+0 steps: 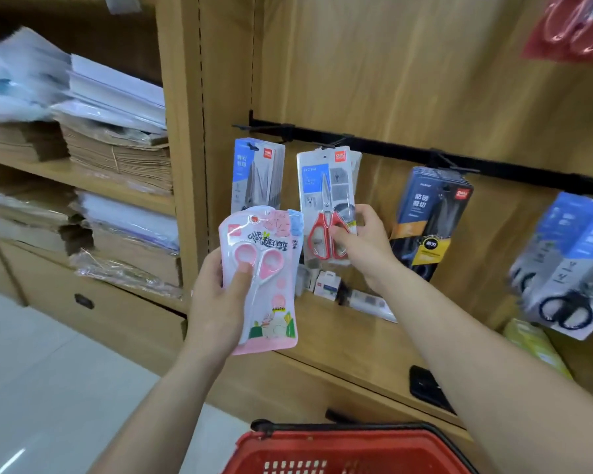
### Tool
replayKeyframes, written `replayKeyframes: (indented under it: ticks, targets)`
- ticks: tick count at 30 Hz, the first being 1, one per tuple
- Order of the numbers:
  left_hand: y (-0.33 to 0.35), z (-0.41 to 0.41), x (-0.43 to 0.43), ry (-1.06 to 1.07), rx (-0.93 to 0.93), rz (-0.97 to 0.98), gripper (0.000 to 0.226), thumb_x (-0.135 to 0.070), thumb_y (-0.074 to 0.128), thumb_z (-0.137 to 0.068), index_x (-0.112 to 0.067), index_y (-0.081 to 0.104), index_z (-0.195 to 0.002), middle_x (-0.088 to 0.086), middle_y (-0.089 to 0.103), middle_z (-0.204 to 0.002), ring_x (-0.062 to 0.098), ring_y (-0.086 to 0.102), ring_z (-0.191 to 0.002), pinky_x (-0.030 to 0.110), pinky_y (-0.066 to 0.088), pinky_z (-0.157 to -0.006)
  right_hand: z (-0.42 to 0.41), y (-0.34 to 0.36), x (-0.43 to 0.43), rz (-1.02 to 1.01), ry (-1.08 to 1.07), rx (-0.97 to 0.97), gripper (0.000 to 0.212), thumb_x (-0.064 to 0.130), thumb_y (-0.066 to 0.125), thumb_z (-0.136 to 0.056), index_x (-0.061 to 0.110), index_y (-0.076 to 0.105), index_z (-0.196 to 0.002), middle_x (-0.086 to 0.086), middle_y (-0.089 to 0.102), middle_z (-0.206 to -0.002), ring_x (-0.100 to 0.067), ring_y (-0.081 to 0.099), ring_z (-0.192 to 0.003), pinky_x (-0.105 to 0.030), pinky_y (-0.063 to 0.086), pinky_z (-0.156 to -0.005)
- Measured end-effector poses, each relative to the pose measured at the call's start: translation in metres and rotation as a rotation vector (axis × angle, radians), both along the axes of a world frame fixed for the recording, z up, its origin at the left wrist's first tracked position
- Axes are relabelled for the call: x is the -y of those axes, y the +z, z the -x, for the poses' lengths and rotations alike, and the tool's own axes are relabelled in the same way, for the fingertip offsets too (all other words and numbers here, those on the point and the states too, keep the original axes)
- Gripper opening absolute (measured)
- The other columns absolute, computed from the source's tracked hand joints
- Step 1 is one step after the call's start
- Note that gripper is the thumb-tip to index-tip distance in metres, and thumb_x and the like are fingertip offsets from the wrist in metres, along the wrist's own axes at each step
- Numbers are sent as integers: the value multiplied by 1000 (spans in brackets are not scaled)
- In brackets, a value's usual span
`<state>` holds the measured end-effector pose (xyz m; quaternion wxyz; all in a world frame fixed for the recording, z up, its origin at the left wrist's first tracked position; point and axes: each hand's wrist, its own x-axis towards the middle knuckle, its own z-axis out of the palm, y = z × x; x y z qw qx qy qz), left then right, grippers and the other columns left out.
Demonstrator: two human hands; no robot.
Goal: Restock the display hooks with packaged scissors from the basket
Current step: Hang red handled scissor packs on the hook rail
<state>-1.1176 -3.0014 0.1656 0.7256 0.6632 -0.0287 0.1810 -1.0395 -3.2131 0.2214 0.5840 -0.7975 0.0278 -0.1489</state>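
My left hand [216, 295] grips a pink pack of pink-handled scissors [266, 282], thumb on its front; a second pack with a blue edge [297, 230] sits behind it. My right hand [360, 244] pinches the lower edge of a red-handled scissors pack [326, 203] that hangs from a hook on the black rail [391, 147]. Left of it hangs a stack of blue-topped packs [257, 172]. A dark pack [432, 220] and black-handled scissors packs [569, 265] hang further right. The red basket [343, 449] sits below, at the bottom edge.
A wooden ledge [350, 340] under the hooks carries small boxes [326, 285] and a black phone-like object [428, 388]. Shelves on the left hold paper stacks [117, 131]. A red pack [572, 25] hangs at the top right. A yellow-green item [534, 347] lies at the right.
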Motion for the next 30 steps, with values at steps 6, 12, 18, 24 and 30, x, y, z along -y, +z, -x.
replayKeyframes:
  ticks: [6,12,18,24,30]
  targets:
    - [-9,-8,0,-34,5,51,19,-33,59,-103,-29,64,-121,-10,74,-109,10,74,-98,30,60,-74,-18,-12,-4,-81,-59,12,29,19,69,-98,31,52,-119,4,70,-115,-18,71,-105,-47,60,-95]
    - [-20,-5,2,-71,-11,84,12,-31,58,-104,-36,63,-113,-15,75,-103,9,75,-96,26,62,-69,-13,-20,-11,231,-192,0,57,39,67,-98,23,45,-148,-2,56,-141,-23,54,-132,-46,47,-109]
    - [-28,-1,6,-50,-73,159,20,-28,59,-105,-26,63,-124,-5,77,-109,15,76,-98,37,64,-79,68,-58,-49,-23,172,-66,18,35,66,-99,25,60,-112,2,69,-106,-7,69,-91,-26,56,-75]
    - [-36,9,22,-75,-127,197,29,-26,72,-96,-28,63,-123,7,77,-110,27,76,-100,51,62,-84,102,-87,-61,-117,154,-66,55,19,87,-81,36,57,-123,11,74,-114,-4,72,-102,-35,60,-89]
    - [-34,15,21,-42,-141,154,33,-12,69,-98,-35,60,-119,-1,78,-94,23,76,-91,43,60,-81,113,-79,-41,-148,85,-54,43,13,84,-84,34,57,-111,12,74,-110,1,71,-95,-32,60,-89]
